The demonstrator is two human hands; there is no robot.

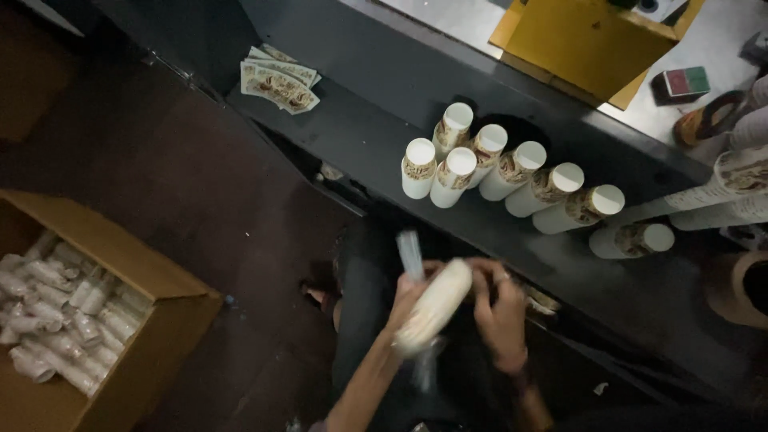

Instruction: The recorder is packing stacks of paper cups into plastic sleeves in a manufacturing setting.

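**A:** What is lying around the person, biggest things first?

**B:** A long dark desk (376, 136) is running diagonally from upper left to lower right. At lower left an open cardboard box (164, 300) is sitting on the floor, filled with wrapped stacks of cups (56, 308). On the desk, near its front edge, a row of tall cup stacks (512, 172) is lying tipped, white bases facing the camera. A small pile of flat printed cup blanks (278, 80) is resting near the desk's upper left end.

**A:** And the hands?

**B:** Both are working below the desk's front edge, over the lap. The left hand (410, 298) is wrapping around a pale stack of cups (434, 306) from the left; the right hand (501, 314) is touching its upper end from the right. A clear plastic sleeve (410, 254) is blurring beside it.

**A:** How is that stack pointing?

**B:** Its long axis is slanting from lower left to upper right, lying between the two hands, with the box well apart on the left-hand side.
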